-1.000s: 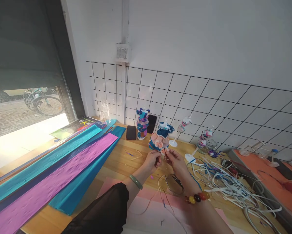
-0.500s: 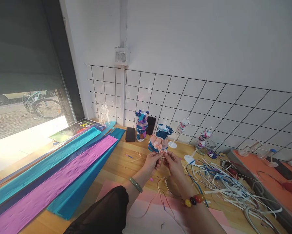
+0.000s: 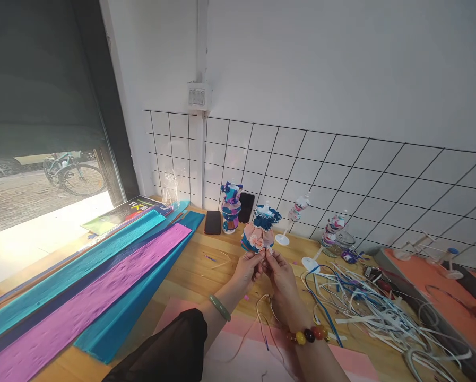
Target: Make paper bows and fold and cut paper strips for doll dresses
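Note:
My left hand (image 3: 246,269) and my right hand (image 3: 279,271) are close together over the table, thumbs and fingertips pinched on a small pink paper flower (image 3: 267,251). Part of the flower is hidden by the fingers. Right behind it stands a miniature dress form (image 3: 266,210) in a pink crepe-paper dress (image 3: 247,232) with a dark blue ruffled top. Another pink flower (image 3: 257,242) sits on the front of that dress. Whether the pinched flower touches the dress I cannot tell.
Crepe-paper strips, one purple (image 3: 114,289) and others teal, lie at left. Two phones (image 3: 213,222) and a blue-purple dressed form (image 3: 231,209) stand behind. Right are more small forms (image 3: 334,228), a glass bowl (image 3: 343,240), tangled cords (image 3: 365,297) and an orange-lined tray (image 3: 429,270).
My fingers stay pinched at the front of the dress, with only small movement. The flower between them has shifted and shows less. The view has tilted slightly.

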A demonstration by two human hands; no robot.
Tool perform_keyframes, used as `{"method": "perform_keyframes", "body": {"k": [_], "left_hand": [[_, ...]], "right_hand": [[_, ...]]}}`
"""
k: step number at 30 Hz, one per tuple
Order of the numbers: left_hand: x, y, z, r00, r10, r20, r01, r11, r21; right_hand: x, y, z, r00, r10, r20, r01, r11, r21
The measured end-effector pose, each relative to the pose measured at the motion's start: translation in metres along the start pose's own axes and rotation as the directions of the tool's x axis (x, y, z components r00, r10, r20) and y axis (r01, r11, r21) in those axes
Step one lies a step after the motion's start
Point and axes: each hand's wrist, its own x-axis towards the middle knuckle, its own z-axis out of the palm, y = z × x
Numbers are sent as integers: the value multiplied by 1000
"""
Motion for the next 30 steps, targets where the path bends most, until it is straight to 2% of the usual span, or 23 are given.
{"method": "perform_keyframes", "body": {"k": [16, 25, 30], "left_hand": [[-2, -6, 3, 997, 55, -62, -46, 989, 144], [-4, -5, 7, 991, 67, -115, -51, 990, 130], [-5, -3, 9, 989, 65, -133, -50, 992, 113]], "right_hand": [[4, 11, 1, 997, 4, -78, 1, 998, 63], [3, 7, 2, 998, 33, -52, -27, 994, 106], [5, 8, 0, 996, 36, -87, -26, 992, 122]]}}
